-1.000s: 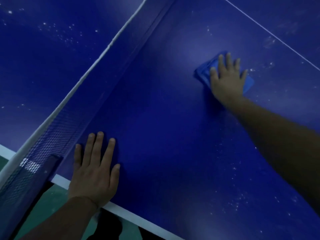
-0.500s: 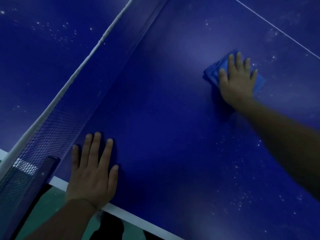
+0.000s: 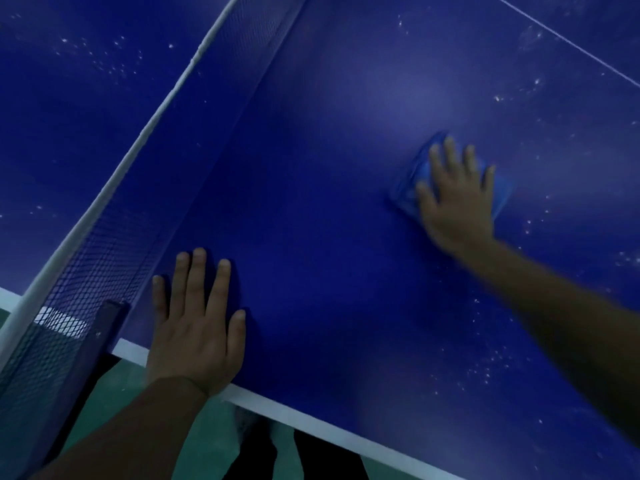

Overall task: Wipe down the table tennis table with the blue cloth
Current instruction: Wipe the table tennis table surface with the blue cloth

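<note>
My right hand [image 3: 457,199] lies flat, fingers straight and spread, pressing the blue cloth [image 3: 412,188] onto the table tennis table [image 3: 329,237], well out from the near edge; my left hand [image 3: 197,327] rests open and flat on the bare blue top, gripping nothing, just beside the net [image 3: 100,244] and its dark post [image 3: 104,327]; white specks [image 3: 491,368] dot the surface right of the cloth and beyond the net; a white edge line [image 3: 311,424] borders the table; green floor [image 3: 204,441] shows below; the light is dim.

A folded blue cloth [image 3: 412,188] lies flat at right of frame on the dust-speckled blue table tennis table [image 3: 329,237].
</note>
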A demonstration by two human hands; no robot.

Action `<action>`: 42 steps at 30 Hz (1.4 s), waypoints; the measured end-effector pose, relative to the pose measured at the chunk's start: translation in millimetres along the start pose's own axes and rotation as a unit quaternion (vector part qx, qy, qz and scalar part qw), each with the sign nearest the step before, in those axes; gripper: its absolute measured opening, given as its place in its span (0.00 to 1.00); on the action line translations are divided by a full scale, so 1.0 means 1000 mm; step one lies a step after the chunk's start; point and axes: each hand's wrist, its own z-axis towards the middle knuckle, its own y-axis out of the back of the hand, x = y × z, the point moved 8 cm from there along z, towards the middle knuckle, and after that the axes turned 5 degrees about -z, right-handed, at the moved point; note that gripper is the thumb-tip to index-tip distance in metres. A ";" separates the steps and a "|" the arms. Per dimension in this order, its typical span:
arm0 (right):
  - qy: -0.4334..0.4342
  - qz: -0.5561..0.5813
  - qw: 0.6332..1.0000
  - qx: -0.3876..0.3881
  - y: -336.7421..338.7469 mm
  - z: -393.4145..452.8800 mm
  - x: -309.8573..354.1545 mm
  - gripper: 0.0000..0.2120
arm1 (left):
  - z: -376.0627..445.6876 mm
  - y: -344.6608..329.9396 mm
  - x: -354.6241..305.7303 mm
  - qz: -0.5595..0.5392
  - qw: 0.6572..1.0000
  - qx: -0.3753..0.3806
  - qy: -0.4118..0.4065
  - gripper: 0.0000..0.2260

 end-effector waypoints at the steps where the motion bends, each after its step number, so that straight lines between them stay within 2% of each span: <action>1: 0.034 -0.003 0.999 0.006 -0.005 -0.041 0.017 0.32 | -0.001 0.000 0.000 -0.003 1.000 0.000 0.001 0.32; 4: 0.199 -0.015 0.980 0.018 -0.020 -0.148 0.061 0.30 | -0.002 0.002 -0.001 -0.008 1.000 -0.003 0.000 0.32; 6: 0.247 -0.034 0.968 0.030 -0.021 -0.145 0.048 0.30 | 0.000 0.002 -0.001 -0.011 1.000 -0.001 -0.004 0.32; 7: 0.208 -0.039 0.977 0.021 -0.018 -0.123 0.031 0.30 | 0.001 0.002 -0.001 -0.011 1.000 -0.001 -0.003 0.32; 9: 0.036 -0.017 0.999 0.009 -0.007 -0.073 -0.014 0.31 | 0.002 0.002 0.000 -0.007 1.000 0.001 0.000 0.32; 11: -0.108 0.020 0.994 0.018 -0.004 -0.055 -0.042 0.32 | 0.001 0.001 0.001 -0.007 1.000 0.005 0.004 0.32; 13: -0.131 0.024 0.991 0.012 -0.008 -0.079 -0.019 0.32 | 0.000 0.000 0.001 -0.020 1.000 0.011 0.005 0.32; 15: -0.061 0.008 0.998 0.000 -0.014 -0.135 0.032 0.31 | 0.000 0.001 0.002 -0.037 0.999 0.016 0.009 0.32; 17: 0.060 0.006 0.998 0.023 -0.025 -0.214 0.086 0.30 | 0.000 0.002 0.002 -0.042 0.999 0.017 0.011 0.33; 19: 0.148 -0.012 0.988 0.053 -0.033 -0.262 0.100 0.30 | 0.000 0.003 0.001 -0.046 0.999 0.015 0.014 0.33; 20: 0.150 -0.015 0.986 0.064 -0.034 -0.259 0.086 0.30 | 0.000 0.002 0.001 -0.047 0.999 0.016 0.014 0.33; 21: 0.108 -0.027 0.992 0.055 -0.033 -0.245 0.062 0.30 | -0.001 0.002 0.000 -0.044 0.999 0.018 0.013 0.32; 23: -0.058 -0.025 0.997 0.041 -0.027 -0.211 0.004 0.31 | 0.000 0.001 -0.001 -0.041 0.999 0.020 0.014 0.32; 25: -0.220 0.025 0.974 0.038 -0.021 -0.192 -0.034 0.30 | 0.000 0.001 0.000 -0.040 0.999 0.020 0.016 0.32; 27: -0.307 0.048 0.950 0.019 -0.017 -0.186 -0.023 0.30 | -0.001 0.001 0.001 -0.039 0.999 0.020 0.017 0.32; 29: -0.284 0.039 0.958 0.002 -0.016 -0.191 0.033 0.30 | 0.000 0.001 0.001 -0.036 0.999 0.019 0.015 0.32; 32: -0.073 0.035 0.997 0.007 -0.025 -0.235 0.128 0.29 | -0.001 0.002 0.001 -0.039 0.999 0.018 0.017 0.32; 33: -0.033 0.029 0.999 0.019 -0.029 -0.254 0.129 0.30 | -0.002 0.002 0.001 -0.039 0.999 0.018 0.018 0.32; 34: -0.034 0.024 0.999 0.031 -0.033 -0.267 0.109 0.30 | -0.002 0.003 0.001 -0.038 0.999 0.018 0.018 0.32; 36: -0.144 0.002 0.989 0.030 -0.036 -0.287 0.027 0.31 | -0.002 0.004 0.000 -0.040 0.999 0.015 0.019 0.32; 39: -0.387 0.033 0.921 0.036 -0.033 -0.311 -0.083 0.34 | -0.001 0.004 -0.002 -0.045 0.999 0.011 0.019 0.32; 41: -0.467 0.054 0.883 0.015 -0.029 -0.307 -0.082 0.33 | -0.002 0.005 -0.002 -0.046 0.999 0.010 0.018 0.32; 42: -0.468 0.056 0.882 0.009 -0.028 -0.296 -0.058 0.33 | -0.002 0.005 -0.002 -0.046 0.999 0.009 0.018 0.31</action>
